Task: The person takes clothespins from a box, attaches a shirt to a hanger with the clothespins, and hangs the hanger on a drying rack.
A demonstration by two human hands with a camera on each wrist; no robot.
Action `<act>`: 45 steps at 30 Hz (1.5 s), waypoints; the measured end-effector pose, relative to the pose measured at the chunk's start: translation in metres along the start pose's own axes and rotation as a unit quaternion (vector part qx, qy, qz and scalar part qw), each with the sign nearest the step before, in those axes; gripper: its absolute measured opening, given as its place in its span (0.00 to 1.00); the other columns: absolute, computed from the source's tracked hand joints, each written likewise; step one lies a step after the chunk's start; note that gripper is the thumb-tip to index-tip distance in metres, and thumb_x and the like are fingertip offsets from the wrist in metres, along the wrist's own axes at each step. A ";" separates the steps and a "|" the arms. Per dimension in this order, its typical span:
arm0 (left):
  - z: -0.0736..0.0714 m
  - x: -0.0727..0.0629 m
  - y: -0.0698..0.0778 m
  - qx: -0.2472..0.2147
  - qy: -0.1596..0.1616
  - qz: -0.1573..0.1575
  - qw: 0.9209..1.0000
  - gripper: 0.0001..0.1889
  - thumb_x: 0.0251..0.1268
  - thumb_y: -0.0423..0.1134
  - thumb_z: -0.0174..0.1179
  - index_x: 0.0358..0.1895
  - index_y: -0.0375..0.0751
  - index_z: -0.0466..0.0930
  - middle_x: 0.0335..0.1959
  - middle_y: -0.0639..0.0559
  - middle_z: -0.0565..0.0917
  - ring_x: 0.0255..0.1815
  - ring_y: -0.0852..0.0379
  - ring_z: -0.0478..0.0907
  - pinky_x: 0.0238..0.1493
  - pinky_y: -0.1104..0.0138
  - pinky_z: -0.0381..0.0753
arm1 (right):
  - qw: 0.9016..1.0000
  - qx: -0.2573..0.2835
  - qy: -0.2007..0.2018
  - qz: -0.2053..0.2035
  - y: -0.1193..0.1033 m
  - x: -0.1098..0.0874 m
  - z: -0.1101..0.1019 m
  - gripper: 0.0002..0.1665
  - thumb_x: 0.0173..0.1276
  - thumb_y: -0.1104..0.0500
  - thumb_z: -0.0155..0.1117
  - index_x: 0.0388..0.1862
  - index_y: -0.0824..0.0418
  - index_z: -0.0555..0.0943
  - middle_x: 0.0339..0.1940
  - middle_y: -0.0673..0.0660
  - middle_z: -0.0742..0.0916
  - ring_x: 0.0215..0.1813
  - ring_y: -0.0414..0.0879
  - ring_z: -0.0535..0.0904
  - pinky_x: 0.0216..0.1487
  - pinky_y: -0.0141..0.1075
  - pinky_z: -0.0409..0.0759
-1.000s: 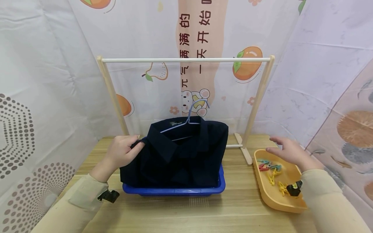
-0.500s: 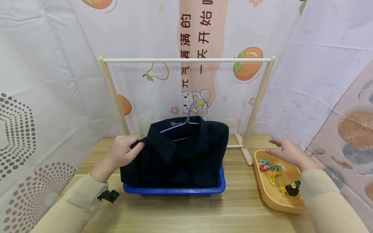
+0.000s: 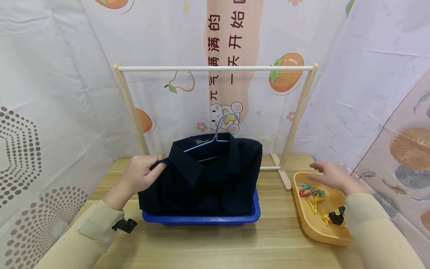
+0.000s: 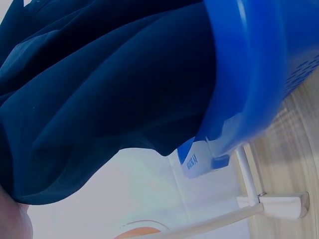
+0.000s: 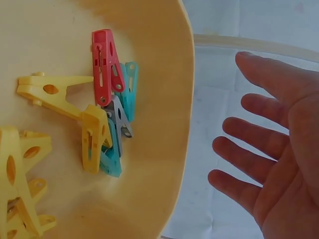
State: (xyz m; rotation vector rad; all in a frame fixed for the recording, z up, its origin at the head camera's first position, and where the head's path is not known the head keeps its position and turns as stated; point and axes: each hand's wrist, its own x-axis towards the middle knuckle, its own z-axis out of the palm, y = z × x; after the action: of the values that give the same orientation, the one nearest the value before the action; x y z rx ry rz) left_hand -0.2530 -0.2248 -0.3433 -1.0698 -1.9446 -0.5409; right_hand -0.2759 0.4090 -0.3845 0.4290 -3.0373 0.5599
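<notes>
Hardly anything has moved since the earlier frame. The left hand (image 3: 139, 173) pinches the dark shirt (image 3: 208, 190) at one shoulder; the shirt lies in the blue basket (image 3: 201, 219), a hanger (image 3: 216, 130) inside its collar. The right hand (image 3: 332, 177), fingers loosely spread and holding nothing, hovers near the yellow tray (image 3: 330, 201) of clothespins (image 5: 103, 69).

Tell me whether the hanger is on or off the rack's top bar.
Off: the hanger is inside the dark shirt, its hook below the top bar.
</notes>
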 end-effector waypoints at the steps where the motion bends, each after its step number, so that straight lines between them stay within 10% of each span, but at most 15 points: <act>1: 0.000 0.000 0.000 0.000 -0.001 -0.001 1.000 0.20 0.60 0.34 0.58 0.17 0.51 0.57 0.16 0.65 0.53 0.16 0.70 0.46 0.17 0.73 0.47 | 1.000 0.002 -0.002 -0.003 0.001 0.000 0.001 0.40 0.71 0.43 0.67 0.65 0.75 0.74 0.60 0.77 0.79 0.58 0.74 0.76 0.55 0.66 0.74; 45: 0.001 -0.003 -0.001 0.001 0.002 -0.006 1.000 0.20 0.57 0.33 0.60 0.17 0.51 0.57 0.16 0.65 0.54 0.15 0.69 0.48 0.17 0.73 0.49 | 0.994 0.069 -0.080 -0.002 0.023 0.010 0.042 0.37 0.64 0.53 0.75 0.59 0.81 0.76 0.56 0.78 0.81 0.59 0.73 0.77 0.58 0.63 0.75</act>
State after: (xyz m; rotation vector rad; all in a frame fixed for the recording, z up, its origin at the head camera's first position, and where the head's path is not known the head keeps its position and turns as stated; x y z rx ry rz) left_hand -0.2539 -0.2260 -0.3461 -1.0558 -1.9493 -0.5467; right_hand -0.2901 0.4119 -0.4308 0.5075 -3.1593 0.7755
